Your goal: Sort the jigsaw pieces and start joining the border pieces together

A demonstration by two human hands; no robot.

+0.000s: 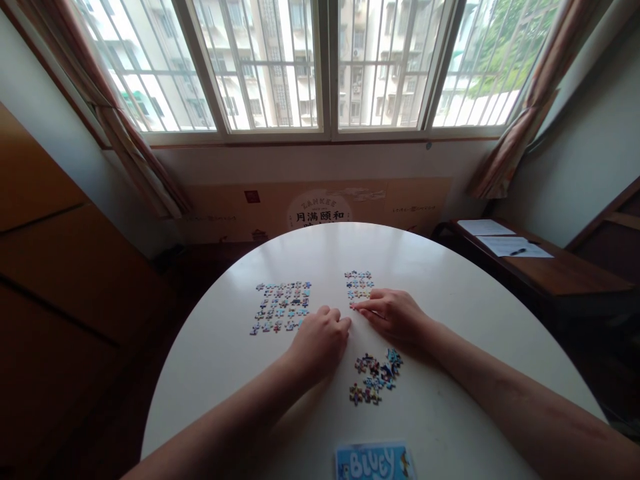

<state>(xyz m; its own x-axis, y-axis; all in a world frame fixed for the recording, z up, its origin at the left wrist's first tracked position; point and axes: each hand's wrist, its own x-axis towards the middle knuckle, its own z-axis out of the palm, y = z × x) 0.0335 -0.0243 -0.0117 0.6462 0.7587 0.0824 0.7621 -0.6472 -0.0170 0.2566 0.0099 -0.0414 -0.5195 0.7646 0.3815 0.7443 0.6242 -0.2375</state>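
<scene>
Rows of small puzzle pieces (283,303) lie spread at the left of the white round table (225,373). A smaller group of pieces (359,283) sits right of the middle. My right hand (395,313) is just below that group, its index finger reaching to a small piece (352,306). Curled over the table between the two groups is my left hand (323,337); whatever its fingertips hold, if anything, is hidden. Nearer to me lies a loose, partly overlapping pile of pieces (377,377).
A blue Bluey box (374,461) is at the table's near edge. On the right stands a brown wooden bench (570,270) with papers (513,247) and a dark pen. Behind the table are a printed cardboard panel (225,210), curtains and barred windows.
</scene>
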